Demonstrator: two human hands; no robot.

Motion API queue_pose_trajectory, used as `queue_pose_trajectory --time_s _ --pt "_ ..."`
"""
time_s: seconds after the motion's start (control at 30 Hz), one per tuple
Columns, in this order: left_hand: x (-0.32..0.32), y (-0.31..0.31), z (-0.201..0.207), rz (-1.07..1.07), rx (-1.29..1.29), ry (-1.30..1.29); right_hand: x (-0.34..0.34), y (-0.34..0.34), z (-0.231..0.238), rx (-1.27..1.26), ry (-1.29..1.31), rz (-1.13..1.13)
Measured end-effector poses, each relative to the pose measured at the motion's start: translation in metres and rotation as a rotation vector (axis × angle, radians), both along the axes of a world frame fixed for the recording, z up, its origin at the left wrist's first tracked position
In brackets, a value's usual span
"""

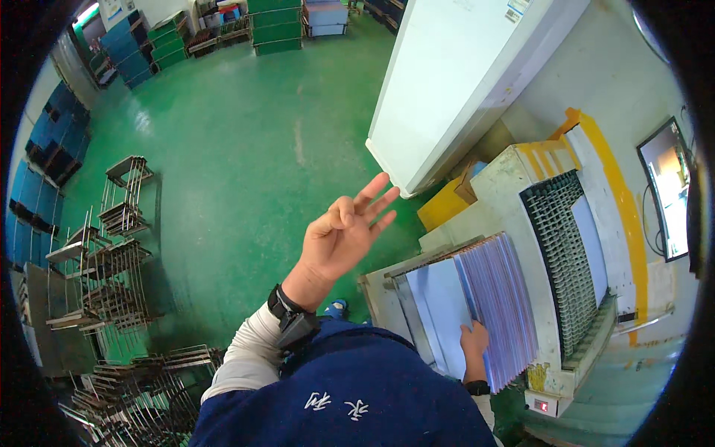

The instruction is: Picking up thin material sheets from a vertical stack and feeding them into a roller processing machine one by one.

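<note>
The empty left hand (pixel 339 237) is up and open, and the right hand (pixel 474 344), whose grip nobody can tell, should touch the flat, pale-blue sheet (pixel 439 309) gently.

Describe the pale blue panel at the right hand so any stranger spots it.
Find the big white unit at upper right, then the row of thin panels packed side by side below it. At the row's left end, by the right hand, is the pale blue panel: its broad face shows, while the others show mostly edges.
</note>
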State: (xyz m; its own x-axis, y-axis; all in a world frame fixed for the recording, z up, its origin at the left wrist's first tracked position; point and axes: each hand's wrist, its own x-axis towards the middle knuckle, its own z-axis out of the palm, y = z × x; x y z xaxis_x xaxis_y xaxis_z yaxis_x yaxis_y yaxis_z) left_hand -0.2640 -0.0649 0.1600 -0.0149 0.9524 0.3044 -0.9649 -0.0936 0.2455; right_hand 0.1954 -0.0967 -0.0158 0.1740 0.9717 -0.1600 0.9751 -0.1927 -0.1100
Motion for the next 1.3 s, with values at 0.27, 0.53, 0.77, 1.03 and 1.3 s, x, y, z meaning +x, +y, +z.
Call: queue_pose_trajectory --time_s 0.27,0.53,0.77,1.03,1.3 --pt "0.005 0.012 -0.004 -0.008 -0.040 0.009 0.001 -0.011 0.073 0.076 -0.032 0.038" --pt "0.035 0.047 -0.020 -0.067 0.004 0.024 0.064 -0.038 0.200 0.268 -0.105 -0.078" --pt "0.068 0.061 -0.014 -0.170 -0.027 0.007 0.091 -0.077 0.270 0.563 0.763 -0.458" --pt "0.086 0.067 -0.008 -0.188 -0.050 0.029 0.152 -0.066 0.208 0.962 1.799 -0.580" --pt "0.085 0.060 -0.001 -0.166 -0.006 0.032 0.199 -0.012 0.108 0.839 2.085 -0.560"
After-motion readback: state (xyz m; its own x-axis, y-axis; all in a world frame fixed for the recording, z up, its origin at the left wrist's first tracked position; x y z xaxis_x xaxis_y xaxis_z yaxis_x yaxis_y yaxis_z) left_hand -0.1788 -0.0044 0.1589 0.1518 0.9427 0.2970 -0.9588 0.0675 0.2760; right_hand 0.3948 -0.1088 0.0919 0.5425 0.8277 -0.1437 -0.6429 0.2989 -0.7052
